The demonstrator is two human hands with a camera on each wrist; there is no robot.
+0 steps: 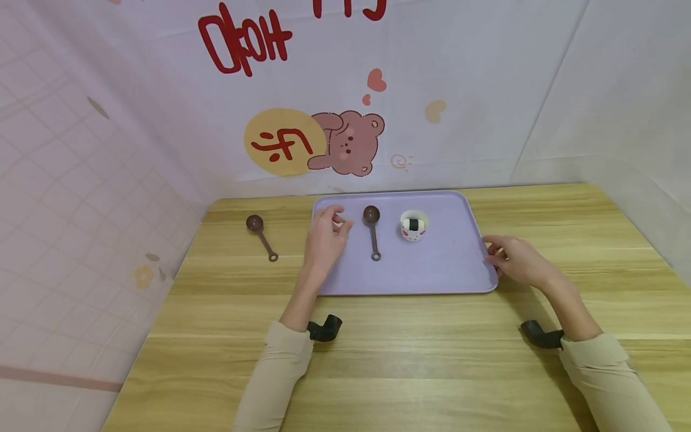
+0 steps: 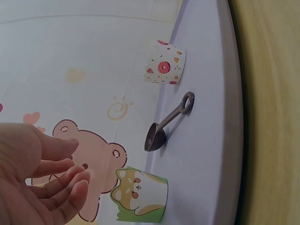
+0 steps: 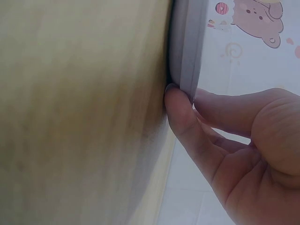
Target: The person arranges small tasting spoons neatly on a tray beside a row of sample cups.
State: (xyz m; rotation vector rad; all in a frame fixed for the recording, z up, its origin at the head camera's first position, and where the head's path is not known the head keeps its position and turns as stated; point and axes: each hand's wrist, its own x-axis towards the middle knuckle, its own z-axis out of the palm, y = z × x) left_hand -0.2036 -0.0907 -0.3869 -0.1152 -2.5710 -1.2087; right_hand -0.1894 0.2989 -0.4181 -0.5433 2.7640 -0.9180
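My right hand [image 1: 515,259] pinches the right edge of a lilac tray [image 1: 432,273]; in the right wrist view, the thumb and a finger grip its rim [image 3: 190,51]. Over the tray's left part, my left hand [image 1: 326,237] has loosely bent fingers and holds nothing. Beside it in the left wrist view is a paper cup with a dog picture [image 2: 143,194], apart from the fingers; the hand mostly hides this cup in the head view. A brown measuring spoon [image 1: 372,231] lies on the tray. To its right stands a donut-patterned paper cup [image 2: 166,63] holding a white piece with a black band [image 1: 414,225].
Another brown measuring spoon [image 1: 261,237] lies on the wooden table [image 1: 410,360], left of the tray. A white cloth with a bear print [image 1: 351,144] hangs behind the table. A black bracket [image 1: 326,329] is worn at each wrist.
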